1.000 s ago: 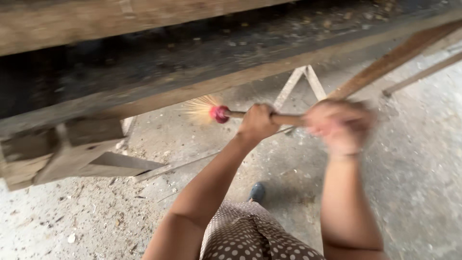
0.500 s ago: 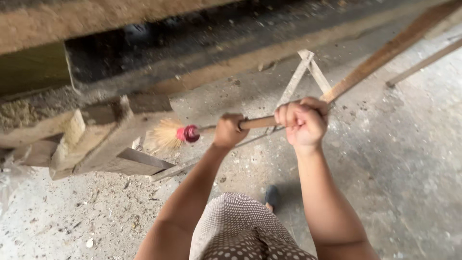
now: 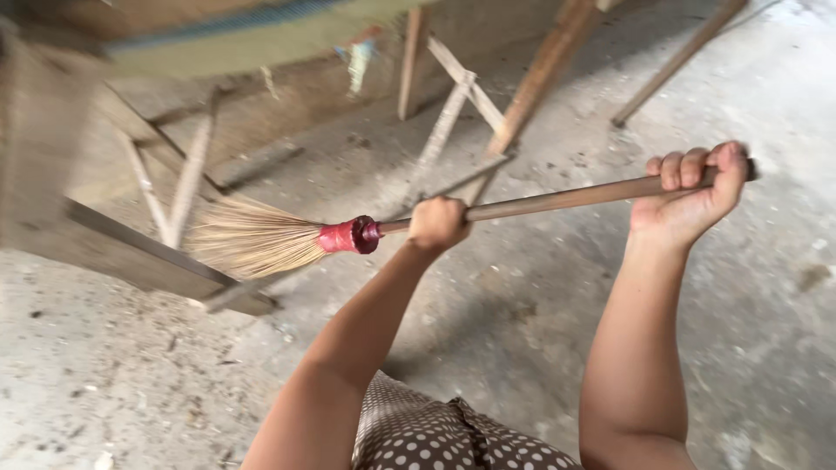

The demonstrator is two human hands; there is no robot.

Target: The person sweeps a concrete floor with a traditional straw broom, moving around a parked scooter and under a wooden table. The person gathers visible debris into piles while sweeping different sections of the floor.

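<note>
Broom with a long brown wooden handle [image 3: 557, 199], a red wrapped band and pale straw bristles, is held almost level above the dusty grey concrete floor [image 3: 766, 287]. Left hand [image 3: 438, 223] is clenched around the handle, just beside the red band. Right hand [image 3: 692, 193] grasps the far end of the handle, fingers [image 3: 688, 165] curled over it. Beyond the left hand, the bristles reach under a rough wooden frame [image 3: 165, 261].

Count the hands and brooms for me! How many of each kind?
Hands: 2, the left hand and the right hand, both gripping the handle
Brooms: 1, the broom with straw bristles and a red binding
Total: 3
</note>
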